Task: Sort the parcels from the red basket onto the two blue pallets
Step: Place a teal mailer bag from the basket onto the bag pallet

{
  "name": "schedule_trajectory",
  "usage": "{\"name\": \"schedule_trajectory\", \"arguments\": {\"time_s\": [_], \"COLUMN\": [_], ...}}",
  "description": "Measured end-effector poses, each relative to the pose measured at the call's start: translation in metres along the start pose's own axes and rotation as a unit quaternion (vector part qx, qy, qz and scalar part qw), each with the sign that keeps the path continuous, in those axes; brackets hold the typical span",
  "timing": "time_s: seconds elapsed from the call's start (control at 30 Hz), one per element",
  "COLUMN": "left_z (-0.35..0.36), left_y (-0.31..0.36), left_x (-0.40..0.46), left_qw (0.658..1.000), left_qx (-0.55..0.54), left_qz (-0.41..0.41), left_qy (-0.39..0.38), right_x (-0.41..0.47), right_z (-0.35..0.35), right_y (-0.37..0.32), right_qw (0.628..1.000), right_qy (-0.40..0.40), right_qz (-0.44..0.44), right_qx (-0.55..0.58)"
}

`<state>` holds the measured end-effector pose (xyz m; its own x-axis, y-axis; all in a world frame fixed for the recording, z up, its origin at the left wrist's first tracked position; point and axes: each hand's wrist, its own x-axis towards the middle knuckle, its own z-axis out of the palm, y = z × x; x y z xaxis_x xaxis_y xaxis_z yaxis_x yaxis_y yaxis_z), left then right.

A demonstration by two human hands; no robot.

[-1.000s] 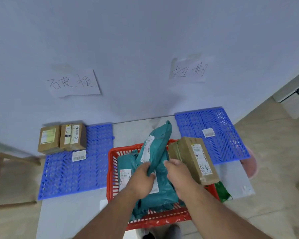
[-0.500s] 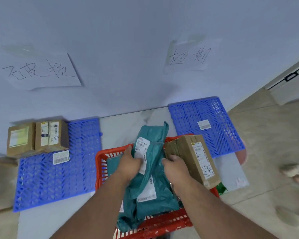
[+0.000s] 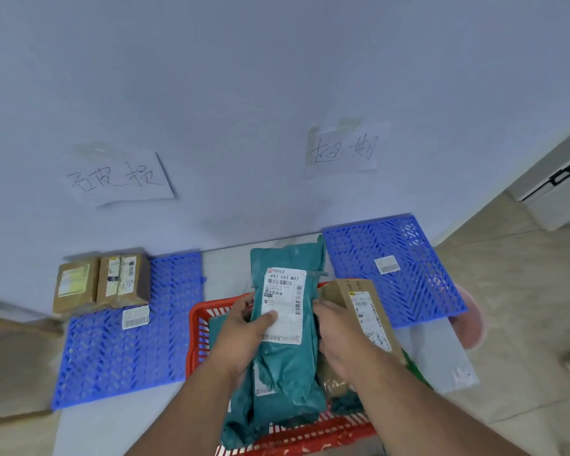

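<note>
A teal mailer bag (image 3: 285, 363) with a white shipping label stands lifted over the red basket (image 3: 196, 327), label facing me. My left hand (image 3: 244, 334) grips its left edge, thumb on the label. My right hand (image 3: 339, 337) holds its right edge. A brown cardboard box (image 3: 364, 311) leans in the basket just right of my right hand. More teal bags lie underneath. The left blue pallet (image 3: 112, 353) carries two brown boxes (image 3: 102, 281) at its far corner. The right blue pallet (image 3: 405, 274) bears only a barcode sticker.
Two handwritten paper signs hang on the wall, one (image 3: 119, 177) above the left pallet, one (image 3: 344, 148) above the right. The grey table (image 3: 441, 360) ends just right of the basket. A pink stool (image 3: 471, 320) and tiled floor lie beyond.
Both hands have raised the teal bag and turned it upright, so its label now faces me. The view has swung slightly.
</note>
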<state>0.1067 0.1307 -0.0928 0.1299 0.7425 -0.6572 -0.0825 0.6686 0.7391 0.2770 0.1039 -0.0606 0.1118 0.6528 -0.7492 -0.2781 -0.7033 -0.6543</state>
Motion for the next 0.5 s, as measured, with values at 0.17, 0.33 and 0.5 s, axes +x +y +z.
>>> {"name": "schedule_trajectory", "arguments": {"time_s": [0.17,0.33,0.5], "left_z": [0.049,0.121,0.177], "left_y": [0.010,0.003,-0.002], "left_x": [-0.053,-0.107,-0.135], "left_qw": [0.996,0.989,0.989], "left_qx": [0.017,0.027,0.034], "left_qz": [0.085,0.137,0.138], "left_qy": [0.027,0.041,0.028], "right_x": [-0.046,-0.088,-0.102], "right_z": [-0.045,-0.116,-0.178], "right_y": [-0.019,-0.025,-0.026], "right_qw": [0.995,0.978,0.980], "right_qy": [-0.084,-0.046,0.006], "right_qz": [-0.058,-0.173,-0.178], "right_qx": [0.011,-0.109,-0.094]}}
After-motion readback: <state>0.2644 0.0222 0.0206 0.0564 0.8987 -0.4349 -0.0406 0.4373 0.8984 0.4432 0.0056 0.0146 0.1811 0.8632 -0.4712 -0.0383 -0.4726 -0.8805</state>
